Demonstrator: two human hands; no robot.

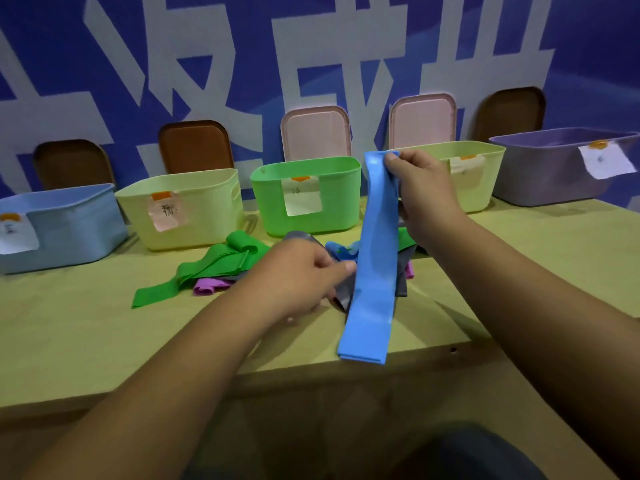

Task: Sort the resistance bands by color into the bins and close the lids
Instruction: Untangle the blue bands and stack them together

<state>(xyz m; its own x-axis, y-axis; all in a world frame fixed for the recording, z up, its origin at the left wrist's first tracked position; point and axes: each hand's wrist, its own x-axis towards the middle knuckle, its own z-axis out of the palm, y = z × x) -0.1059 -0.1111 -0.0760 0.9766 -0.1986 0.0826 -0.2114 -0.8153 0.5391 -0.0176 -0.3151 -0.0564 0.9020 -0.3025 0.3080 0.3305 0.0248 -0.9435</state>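
Checking the right hand [422, 188] first. Fingers?

Pinching the top end of the blue band [372, 271] – it hangs straight down, lower end near the table's [104, 341] front edge.

Left hand [298, 275]?

Fingers curled, gripping the grey band [343, 293] in the pile, beside a green band [221, 265] and a purple band [204, 287].

Bins?

Five in a row at the back, all open – blue bin [62, 226] far left, green bin [304, 202] middle. Lids [315, 133] lean on the wall behind.
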